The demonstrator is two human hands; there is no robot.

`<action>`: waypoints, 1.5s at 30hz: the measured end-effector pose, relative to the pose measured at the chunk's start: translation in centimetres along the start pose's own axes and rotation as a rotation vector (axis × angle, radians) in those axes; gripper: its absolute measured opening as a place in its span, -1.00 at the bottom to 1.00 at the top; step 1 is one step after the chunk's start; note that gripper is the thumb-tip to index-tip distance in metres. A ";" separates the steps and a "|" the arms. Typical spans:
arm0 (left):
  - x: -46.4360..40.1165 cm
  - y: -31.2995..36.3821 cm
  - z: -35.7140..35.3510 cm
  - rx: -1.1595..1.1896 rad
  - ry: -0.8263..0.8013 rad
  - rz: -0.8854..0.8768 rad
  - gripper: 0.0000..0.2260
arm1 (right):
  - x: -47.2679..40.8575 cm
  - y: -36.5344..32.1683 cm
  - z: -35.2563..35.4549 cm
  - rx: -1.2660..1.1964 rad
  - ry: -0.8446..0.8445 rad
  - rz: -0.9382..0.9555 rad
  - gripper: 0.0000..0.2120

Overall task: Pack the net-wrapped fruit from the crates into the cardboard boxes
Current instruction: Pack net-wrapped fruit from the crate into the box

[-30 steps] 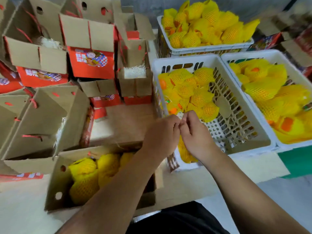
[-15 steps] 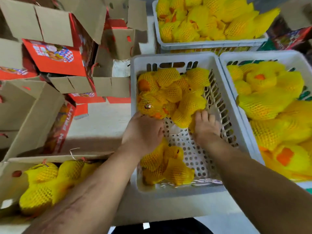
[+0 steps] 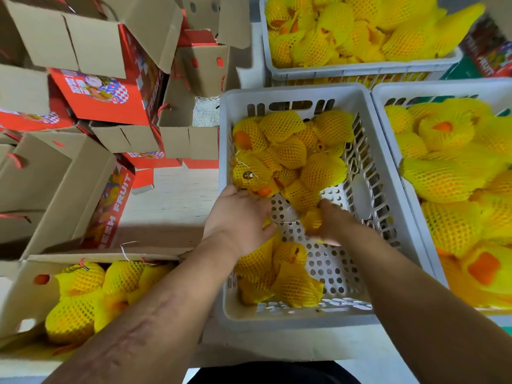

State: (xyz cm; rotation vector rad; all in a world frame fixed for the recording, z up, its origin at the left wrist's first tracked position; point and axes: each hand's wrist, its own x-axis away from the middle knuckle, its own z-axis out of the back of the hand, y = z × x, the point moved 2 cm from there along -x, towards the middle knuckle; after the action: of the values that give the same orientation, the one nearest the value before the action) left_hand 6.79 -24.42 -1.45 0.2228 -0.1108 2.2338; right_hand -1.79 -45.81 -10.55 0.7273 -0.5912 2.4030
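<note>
- Net-wrapped fruit [image 3: 297,286] lies nearest me at the 6 o'clock end of the middle white crate [image 3: 277,318], a small clump in yellow foam netting under my left forearm.
- At 8 o'clock, the open cardboard box [image 3: 19,297] just beside that crate holds more netted fruit, packed side by side.
- My left hand [image 3: 238,220] reaches into the middle crate with fingers loosely spread, fingertips touching a netted fruit with a dark sticker [image 3: 250,173]; I cannot tell whether it grips that one.
- My right hand [image 3: 329,225] is blurred, fingers curled round a small netted fruit [image 3: 311,220] just above the crate's perforated floor.
- Past my hands, toward 12 o'clock, a heap of netted fruit [image 3: 299,145] fills the far half of the same crate, orange skin showing through some open net ends.
- At 3 o'clock, a second white crate [image 3: 388,128] stands touching the middle one, full of netted fruit.
- At 12 to 1 o'clock, a third crate [image 3: 360,70] sits farther off, piled high.
- From 9 to 11 o'clock, empty red-printed cardboard boxes [image 3: 102,95] with flaps open lie stacked and tilted.
</note>
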 end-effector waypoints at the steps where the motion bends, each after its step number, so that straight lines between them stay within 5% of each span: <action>1: 0.0 0.0 0.0 -0.018 0.009 -0.009 -0.65 | 0.0 -0.2 -0.3 0.027 -0.037 0.019 -0.08; 5: -0.1 0.0 -0.1 -0.030 0.016 -0.014 -0.51 | 0.5 -0.8 0.6 -0.216 -0.086 0.035 -0.26; 7: -0.1 0.0 -0.1 -0.043 -0.003 -0.015 -0.28 | 1.2 -1.5 0.6 -0.558 -0.256 -0.016 -0.34; 10: 0.1 0.2 0.2 -0.037 -0.005 -0.026 0.02 | 2.5 -3.7 0.0 -0.887 -0.596 0.104 -0.14; 16: 0.2 0.2 0.4 0.010 0.080 -0.054 -0.16 | 2.1 -5.7 -0.6 -1.231 -0.781 0.273 -0.27; 18: 0.2 0.2 0.3 -0.004 0.082 -0.053 -0.19 | 1.2 -5.3 -0.8 -1.208 -0.580 0.226 -0.42; 20: 0.2 0.2 0.3 -0.021 0.061 -0.043 -0.18 | -0.2 -3.9 -0.5 -0.863 0.000 0.230 -0.68; 22: 0.2 0.1 0.3 -0.036 0.039 -0.028 -0.12 | -1.0 -2.7 -0.4 -0.438 0.336 0.304 -0.62; 27: 0.2 0.2 0.2 -0.038 0.024 -0.008 -0.11 | -1.7 -1.1 -2.2 0.096 0.246 0.188 -0.23; 37: 0.3 0.1 0.2 -0.010 0.038 0.001 -0.11 | -0.9 -3.4 -1.9 0.144 0.325 0.124 -0.58; 41: 0.3 0.1 0.2 -0.013 0.037 -0.002 -0.12 | -1.1 -3.1 -0.1 -0.174 0.535 0.113 -0.77; 45: 0.2 0.0 0.1 -0.013 0.041 -0.004 -0.12 | -1.6 -1.1 -0.4 -0.170 0.541 0.050 -0.37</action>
State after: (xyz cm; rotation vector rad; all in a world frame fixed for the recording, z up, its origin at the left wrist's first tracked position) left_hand 6.68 -24.23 -1.31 0.1696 -0.1020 2.2320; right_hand -0.09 -45.37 -11.57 -0.0197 -0.5740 2.4109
